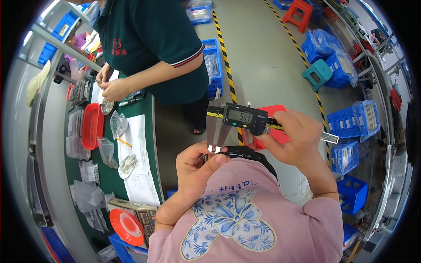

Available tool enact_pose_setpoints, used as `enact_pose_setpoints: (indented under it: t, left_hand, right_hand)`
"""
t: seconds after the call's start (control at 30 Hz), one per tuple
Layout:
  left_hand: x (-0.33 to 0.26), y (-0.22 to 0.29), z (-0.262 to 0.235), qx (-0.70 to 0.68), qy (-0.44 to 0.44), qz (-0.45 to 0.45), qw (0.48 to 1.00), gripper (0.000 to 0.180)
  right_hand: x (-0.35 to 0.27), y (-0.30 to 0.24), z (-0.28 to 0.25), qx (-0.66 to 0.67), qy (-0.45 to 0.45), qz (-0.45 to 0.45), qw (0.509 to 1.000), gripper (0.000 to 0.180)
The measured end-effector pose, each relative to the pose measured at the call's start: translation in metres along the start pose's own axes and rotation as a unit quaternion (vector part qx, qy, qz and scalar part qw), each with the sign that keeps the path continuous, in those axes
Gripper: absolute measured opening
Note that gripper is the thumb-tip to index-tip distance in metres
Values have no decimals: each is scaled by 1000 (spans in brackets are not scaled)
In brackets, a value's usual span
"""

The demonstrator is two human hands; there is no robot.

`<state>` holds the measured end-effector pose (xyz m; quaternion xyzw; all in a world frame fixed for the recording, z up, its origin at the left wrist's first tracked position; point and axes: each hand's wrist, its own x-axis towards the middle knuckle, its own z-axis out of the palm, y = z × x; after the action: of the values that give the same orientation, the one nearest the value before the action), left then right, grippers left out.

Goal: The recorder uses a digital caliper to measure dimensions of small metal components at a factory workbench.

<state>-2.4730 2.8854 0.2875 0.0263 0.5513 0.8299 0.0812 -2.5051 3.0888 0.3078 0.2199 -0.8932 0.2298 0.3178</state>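
A digital caliper (240, 116) with a black body and a lit display is held in front of my chest by my right hand (297, 138), whose fingers wrap round its slider and beam. The long jaws point down, and their tips meet a small shiny metal part (214, 149). That part is pinched by my left hand (193, 168), thumb and forefinger closed on it; the fingers hide some of it, so its full shape cannot be made out. The beam's far end sticks out to the right past my right hand.
At left, a co-worker (149, 48) in a dark green shirt handles something small over a green bench (151, 127). It bears a red tray (92, 127), drawings, a white glove (127, 166) and plastic bags. Red stool (263, 131) ahead; blue crates (344, 127) stand at right.
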Motion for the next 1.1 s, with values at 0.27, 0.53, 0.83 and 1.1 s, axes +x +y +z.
enact_pose_setpoints:
  t: [0.27, 0.53, 0.83, 1.1]
  left_hand:
    - [4, -5, -7, -21, 23, -27, 999, 10]
    - [6, -13, -14, -33, 25, -34, 999, 9]
    - [2, -8, -14, -24, 45, -22, 998, 9]
    - [-1, -4, -13, -23, 43, -10, 999, 10]
  right_hand:
    - [-2, 3, 12, 0, -3, 7, 1000, 30]
    - [-4, 4, 19, 8, -20, 16, 1000, 30]
    - [1, -1, 19, 7, -33, 2, 999, 30]
    - [3, -5, 15, 32, -57, -15, 998, 32]
